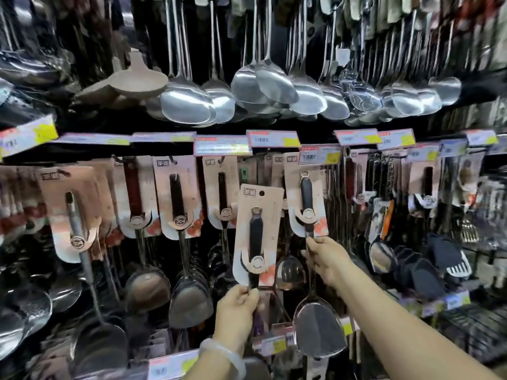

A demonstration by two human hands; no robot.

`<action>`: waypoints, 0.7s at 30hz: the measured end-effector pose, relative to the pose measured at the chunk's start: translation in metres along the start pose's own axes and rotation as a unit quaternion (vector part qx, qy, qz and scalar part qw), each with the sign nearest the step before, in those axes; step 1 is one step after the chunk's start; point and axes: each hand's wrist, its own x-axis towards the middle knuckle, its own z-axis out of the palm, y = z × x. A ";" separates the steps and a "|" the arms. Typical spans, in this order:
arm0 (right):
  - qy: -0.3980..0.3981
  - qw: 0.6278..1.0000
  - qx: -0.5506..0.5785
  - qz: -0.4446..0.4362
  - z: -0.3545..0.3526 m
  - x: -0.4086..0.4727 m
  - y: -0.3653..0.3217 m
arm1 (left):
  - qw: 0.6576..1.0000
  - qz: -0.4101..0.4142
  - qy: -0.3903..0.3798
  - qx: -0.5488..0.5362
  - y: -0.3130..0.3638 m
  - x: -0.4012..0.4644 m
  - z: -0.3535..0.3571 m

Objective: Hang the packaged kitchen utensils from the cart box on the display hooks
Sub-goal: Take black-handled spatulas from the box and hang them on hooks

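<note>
- The left hand (pixel 238 308) was closed in a fist around the shaft of a packaged utensil with a black handle on a pink-beige backing card (pixel 258 237), gripping just below the card's lower edge.
- That card stood upright above the left hand, tilted slightly, with its punched hang hole at the top free of any hook.
- A pale translucent bangle (pixel 223 357) sat on the left wrist.
- The right hand (pixel 325 260) was closed on the thin metal shaft of a second carded steel turner (pixel 307 193), pinching it just below that card.
- The second card hung above the right hand in the display row; the hook itself could not be made out.
- The turner's broad steel blade (pixel 319 327) hung below the right hand, beside the left forearm.
- Rows of plain steel ladles and turners (pixel 247 91) hung well above both hands.
</note>
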 end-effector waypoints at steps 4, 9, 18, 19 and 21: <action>-0.006 1.000 0.011 0.003 0.002 0.004 0.002 | 1.000 -0.003 -0.006 -0.012 0.002 0.010 0.004; -0.032 0.998 0.053 0.012 -0.009 0.022 0.002 | 0.999 -0.021 -0.009 -0.028 -0.002 0.031 0.017; -0.079 0.996 0.021 -0.024 -0.023 0.050 0.009 | 0.998 -0.019 0.018 -0.060 -0.003 0.065 0.040; -0.080 0.996 0.018 -0.030 -0.023 0.053 0.011 | 0.998 -0.015 0.023 -0.060 -0.004 0.067 0.041; -0.085 0.996 0.023 -0.025 -0.022 0.058 0.015 | 0.998 -0.010 0.031 -0.059 -0.004 0.072 0.043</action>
